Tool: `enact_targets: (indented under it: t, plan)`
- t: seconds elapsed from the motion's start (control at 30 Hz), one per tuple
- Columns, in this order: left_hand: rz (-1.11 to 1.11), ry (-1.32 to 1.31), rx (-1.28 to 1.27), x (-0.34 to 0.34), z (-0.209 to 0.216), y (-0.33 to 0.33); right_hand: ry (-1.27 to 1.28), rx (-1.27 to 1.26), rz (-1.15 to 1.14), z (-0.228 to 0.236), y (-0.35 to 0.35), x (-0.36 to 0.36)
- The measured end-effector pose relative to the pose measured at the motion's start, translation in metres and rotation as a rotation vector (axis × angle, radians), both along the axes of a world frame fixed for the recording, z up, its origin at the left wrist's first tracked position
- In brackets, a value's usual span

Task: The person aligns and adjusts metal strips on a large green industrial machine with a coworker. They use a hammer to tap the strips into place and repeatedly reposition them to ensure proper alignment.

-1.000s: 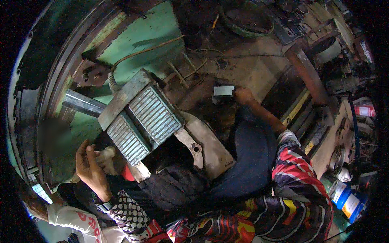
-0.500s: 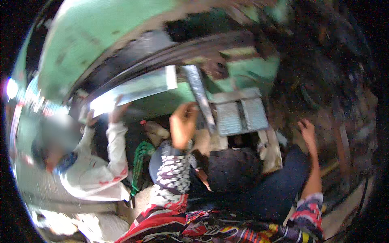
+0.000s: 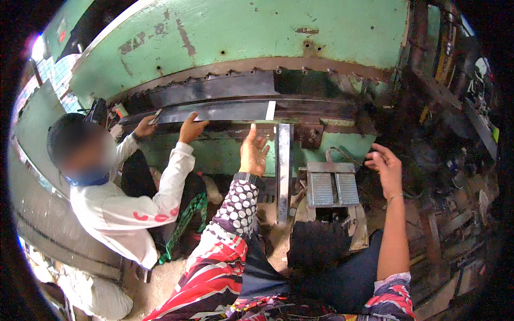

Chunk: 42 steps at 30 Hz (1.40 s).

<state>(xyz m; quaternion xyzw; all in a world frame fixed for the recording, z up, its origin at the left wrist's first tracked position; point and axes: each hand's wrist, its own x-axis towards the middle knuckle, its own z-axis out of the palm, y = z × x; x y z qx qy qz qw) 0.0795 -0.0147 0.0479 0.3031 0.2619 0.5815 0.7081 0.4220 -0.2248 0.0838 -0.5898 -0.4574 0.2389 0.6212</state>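
Observation:
My left hand (image 3: 253,152) is raised in front of the green machine, fingers apart and holding nothing. It is just below the long, shiny metal strip (image 3: 225,111), which has a white end and lies along the machine's dark slot. A co-worker's hands (image 3: 191,128) are at that strip's near edge, to the left. Just right of my left hand stands a narrow metal bar (image 3: 284,171), apart from it. My right hand (image 3: 386,170) hovers with loosely bent, separated fingers and nothing in it. Closest to it is a grey double foot pedal (image 3: 347,189).
The large green machine body (image 3: 257,32) spans the back, with a row of bolts along its lower edge. A co-worker in a white long-sleeved top (image 3: 128,214) sits at left. Dark metal pieces clutter the right side (image 3: 439,198). A white sack (image 3: 99,294) lies lower left.
The view has swung and steadied. The metal strip now lies along the slot rather than tilted. My left hand has opened out, and my right hand has risen beside the pedals.

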Motion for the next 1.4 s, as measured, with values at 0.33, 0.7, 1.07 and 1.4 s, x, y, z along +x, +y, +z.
enact_targets:
  t: [0.33, 0.7, 1.07, 1.4]
  plan:
    - [-0.153, -0.084, 0.012, 0.042, 0.006, 0.050, 0.041, -0.136, 0.144, -0.016, 0.043, -0.045]
    - [-0.131, 0.062, 0.253, 0.040, 0.030, 0.069, -0.599, -0.283, -0.065, 0.005, 0.055, -0.060]
    - [-0.064, -0.045, 0.141, 0.047, 0.036, 0.049, -0.032, -0.684, 0.061, -0.051, -0.102, -0.048]
    - [0.177, -0.035, 0.050, 0.037, 0.050, 0.032, -0.210, -0.720, 0.308, -0.082, -0.107, -0.012]
